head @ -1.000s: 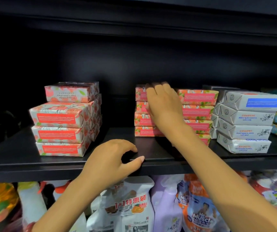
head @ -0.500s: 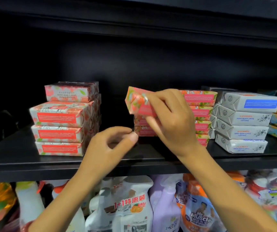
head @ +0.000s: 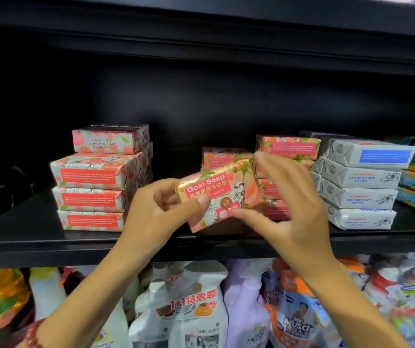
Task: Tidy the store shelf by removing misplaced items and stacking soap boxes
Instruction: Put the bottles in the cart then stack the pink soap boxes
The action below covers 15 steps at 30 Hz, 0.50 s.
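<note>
Lifted off the middle stack [head: 286, 148] and turned face-out, the rose soap box [head: 216, 194] now hangs just before the front edge of the shelf [head: 38, 237]. Pinched by one end only, it could slip and drop onto the bottles [head: 196, 310] below if support goes. The left grip [head: 156, 212] clasps its left end, thumb across the face. The right grip [head: 289, 212] is spread loose, thumb touching the lower edge.
</note>
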Each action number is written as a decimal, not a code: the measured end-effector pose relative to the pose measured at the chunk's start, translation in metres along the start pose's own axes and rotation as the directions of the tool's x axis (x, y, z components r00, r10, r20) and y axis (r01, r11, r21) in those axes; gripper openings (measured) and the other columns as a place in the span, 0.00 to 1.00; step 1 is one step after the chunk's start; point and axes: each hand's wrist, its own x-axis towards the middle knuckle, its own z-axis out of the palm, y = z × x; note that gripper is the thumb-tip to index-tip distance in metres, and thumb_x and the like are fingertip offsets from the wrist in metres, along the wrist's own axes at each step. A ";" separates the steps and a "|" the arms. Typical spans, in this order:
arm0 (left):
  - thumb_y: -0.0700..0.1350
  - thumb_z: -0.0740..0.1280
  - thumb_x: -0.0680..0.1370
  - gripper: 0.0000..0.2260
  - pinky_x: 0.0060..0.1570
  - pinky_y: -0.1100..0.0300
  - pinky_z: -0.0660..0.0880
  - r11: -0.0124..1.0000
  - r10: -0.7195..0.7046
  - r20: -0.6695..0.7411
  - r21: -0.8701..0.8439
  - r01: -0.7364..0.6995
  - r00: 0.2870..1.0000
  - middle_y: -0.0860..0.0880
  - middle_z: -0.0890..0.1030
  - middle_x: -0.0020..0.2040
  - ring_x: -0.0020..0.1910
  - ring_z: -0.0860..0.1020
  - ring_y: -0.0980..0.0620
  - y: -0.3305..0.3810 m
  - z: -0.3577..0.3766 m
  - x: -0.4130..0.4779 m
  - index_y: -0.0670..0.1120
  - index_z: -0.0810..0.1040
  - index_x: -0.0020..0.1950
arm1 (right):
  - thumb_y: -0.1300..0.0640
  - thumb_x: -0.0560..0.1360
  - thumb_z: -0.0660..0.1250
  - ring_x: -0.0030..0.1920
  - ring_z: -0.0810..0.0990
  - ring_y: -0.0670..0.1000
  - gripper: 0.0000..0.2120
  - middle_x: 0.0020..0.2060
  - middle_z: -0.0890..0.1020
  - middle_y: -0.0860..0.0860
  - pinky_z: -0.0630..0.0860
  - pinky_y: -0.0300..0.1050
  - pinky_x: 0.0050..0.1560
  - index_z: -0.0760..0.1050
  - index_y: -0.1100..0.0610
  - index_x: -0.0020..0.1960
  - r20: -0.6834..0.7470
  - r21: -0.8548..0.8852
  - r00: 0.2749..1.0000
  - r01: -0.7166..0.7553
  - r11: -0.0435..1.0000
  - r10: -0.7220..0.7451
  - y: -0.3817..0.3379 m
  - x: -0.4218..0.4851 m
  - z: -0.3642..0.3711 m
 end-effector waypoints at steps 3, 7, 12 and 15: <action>0.52 0.72 0.66 0.17 0.45 0.68 0.76 0.991 0.110 0.114 0.069 -0.118 0.987 0.54 0.84 0.49 0.49 0.82 0.56 0.002 0.000 -0.002 0.48 0.80 0.53 | 0.42 0.65 0.72 0.66 0.67 0.36 0.40 0.66 0.70 0.39 0.64 0.30 0.65 0.61 0.49 0.73 0.132 0.184 0.963 -0.258 0.949 0.236 -0.001 0.006 -0.012; 0.47 0.73 0.68 0.18 0.50 0.68 0.74 0.978 0.192 0.177 0.043 -0.202 0.965 0.56 0.82 0.53 0.54 0.80 0.57 0.002 0.003 -0.004 0.49 0.76 0.56 | 0.52 0.64 0.73 0.60 0.71 0.34 0.31 0.59 0.77 0.44 0.64 0.24 0.59 0.72 0.56 0.66 0.177 0.099 0.973 -0.166 0.981 0.146 -0.002 0.008 -0.020; 0.57 0.78 0.61 0.31 0.54 0.66 0.74 0.987 0.157 0.201 -0.007 -0.158 0.967 0.56 0.80 0.60 0.61 0.77 0.56 0.004 0.002 -0.003 0.55 0.74 0.62 | 0.62 0.70 0.69 0.55 0.75 0.47 0.14 0.50 0.80 0.53 0.67 0.33 0.59 0.76 0.63 0.54 0.039 -0.018 0.993 0.113 0.993 -0.112 -0.003 0.000 -0.018; 0.51 0.76 0.60 0.29 0.48 0.70 0.75 0.997 0.074 0.233 -0.012 -0.074 0.970 0.60 0.82 0.55 0.55 0.80 0.59 0.008 0.002 -0.003 0.56 0.75 0.60 | 0.70 0.69 0.66 0.59 0.74 0.51 0.15 0.53 0.78 0.55 0.67 0.40 0.64 0.73 0.62 0.55 -0.012 -0.005 0.975 0.223 0.975 -0.223 0.003 -0.007 -0.014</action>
